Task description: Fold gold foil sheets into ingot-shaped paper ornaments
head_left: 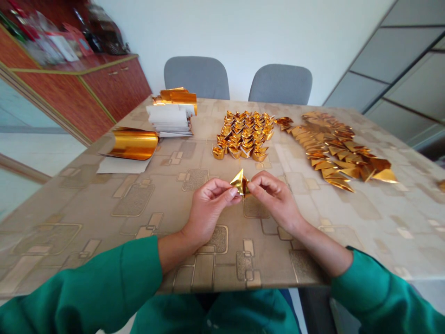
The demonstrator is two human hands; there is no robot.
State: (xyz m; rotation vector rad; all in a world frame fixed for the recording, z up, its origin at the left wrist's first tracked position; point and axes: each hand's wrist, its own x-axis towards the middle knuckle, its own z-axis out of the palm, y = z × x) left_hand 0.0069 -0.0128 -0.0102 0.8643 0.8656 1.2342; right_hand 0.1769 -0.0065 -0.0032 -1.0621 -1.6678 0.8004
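Observation:
A small folded piece of shiny gold foil paper (239, 182) is held just above the table, one peak pointing up. My left hand (212, 206) pinches its left side between thumb and fingers. On the opposite side, my right hand (275, 199) grips it with thumb and curled fingers. Beyond my hands, folded gold paper ingots (246, 132) stand packed together in rows. To their right lies a spread heap of flatter folded gold pieces (333, 148). Farther left, a curled gold foil sheet (135, 143) rests on white-backed paper.
Behind the curled sheet stands a stack of white-backed gold paper (170, 119). The table (93, 246) has a patterned cover. Two grey chairs (196, 76) stand at its far side, with a wooden cabinet (111, 88) at left and grey panels (399, 60) at right.

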